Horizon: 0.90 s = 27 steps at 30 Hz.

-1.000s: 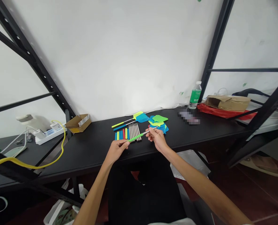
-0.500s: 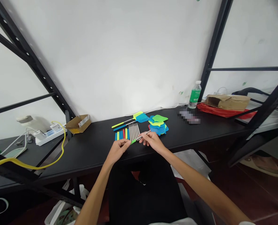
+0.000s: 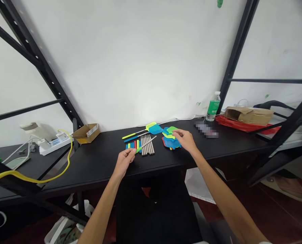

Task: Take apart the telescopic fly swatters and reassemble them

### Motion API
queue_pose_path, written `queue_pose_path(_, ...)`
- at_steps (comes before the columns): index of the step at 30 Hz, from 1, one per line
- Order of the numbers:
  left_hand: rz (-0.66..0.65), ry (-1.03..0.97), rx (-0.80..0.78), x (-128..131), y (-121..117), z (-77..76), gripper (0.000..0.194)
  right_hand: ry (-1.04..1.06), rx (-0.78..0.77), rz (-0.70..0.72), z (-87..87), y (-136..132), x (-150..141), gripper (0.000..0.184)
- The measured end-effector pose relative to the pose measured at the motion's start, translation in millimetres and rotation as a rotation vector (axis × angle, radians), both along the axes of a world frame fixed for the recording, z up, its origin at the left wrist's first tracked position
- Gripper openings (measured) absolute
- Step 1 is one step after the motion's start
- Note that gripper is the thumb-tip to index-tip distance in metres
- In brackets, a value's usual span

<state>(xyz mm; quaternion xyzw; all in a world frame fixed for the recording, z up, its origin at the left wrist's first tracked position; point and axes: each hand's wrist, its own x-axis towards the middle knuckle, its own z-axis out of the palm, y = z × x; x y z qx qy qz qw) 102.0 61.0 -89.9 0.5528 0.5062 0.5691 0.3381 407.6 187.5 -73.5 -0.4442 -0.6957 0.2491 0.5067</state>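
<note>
My left hand (image 3: 125,160) is closed round the green handle (image 3: 138,149) of a fly swatter shaft, whose bare metal rod (image 3: 149,139) points up and right. My right hand (image 3: 186,139) pinches the edge of a green fly swatter head (image 3: 171,129) on top of a stack of blue, yellow and red heads (image 3: 171,143). Between the hands lies a row of metal rods (image 3: 147,149). Left of them, coloured handles (image 3: 130,145) in blue, yellow and red sit side by side, partly behind my left hand. Two whole swatters, one yellow (image 3: 151,126) and one blue (image 3: 155,129), lie behind.
On the black table (image 3: 90,162) stand an open cardboard box (image 3: 86,134) at left and a water bottle (image 3: 213,107) at right. A blurred item (image 3: 206,129) lies before the bottle. A yellow cable (image 3: 69,159) hangs by a power strip (image 3: 55,145). Black frame posts flank the table.
My right hand has let go of the metal rod and moved right to the stack of swatter heads. My left hand still holds the green handle, slightly further left.
</note>
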Motion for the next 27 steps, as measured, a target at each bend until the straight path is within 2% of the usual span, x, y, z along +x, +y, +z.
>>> queue_pose_path(3, 0.002, 0.004, 0.002, 0.0, -0.1, -0.1, 0.035, -0.311, 0.118, -0.149, -13.0, 13.5, 10.2, 0.034)
queue_pose_path(6, 0.001, 0.001, 0.0, 0.2, 0.2, 0.0, 0.035, -0.526, 0.135, -0.139, -25.5, 18.1, 11.7, 0.05)
queue_pose_path(9, -0.012, -0.001, -0.009, 0.2, 1.1, -0.5, 0.035, -0.632, 0.067, -0.115, -31.3, 14.2, 7.7, 0.059)
queue_pose_path(13, -0.02, -0.002, -0.01, 0.2, 2.0, -1.5, 0.034, -0.662, 0.073, -0.133, -26.0, 5.8, 1.5, 0.056)
queue_pose_path(18, -0.027, 0.002, -0.015, 0.5, 1.9, -1.0, 0.035, -0.602, 0.098, -0.309, -19.2, 3.9, 1.8, 0.045)
queue_pose_path(21, -0.024, 0.009, -0.015, 0.5, 1.5, -0.1, 0.036, -0.616, 0.029, -0.364, -21.7, 5.5, 4.5, 0.047)
queue_pose_path(27, -0.02, 0.03, -0.011, 0.7, 0.8, 0.4, 0.036, -0.652, -0.112, -0.378, -18.9, 3.3, 5.3, 0.041)
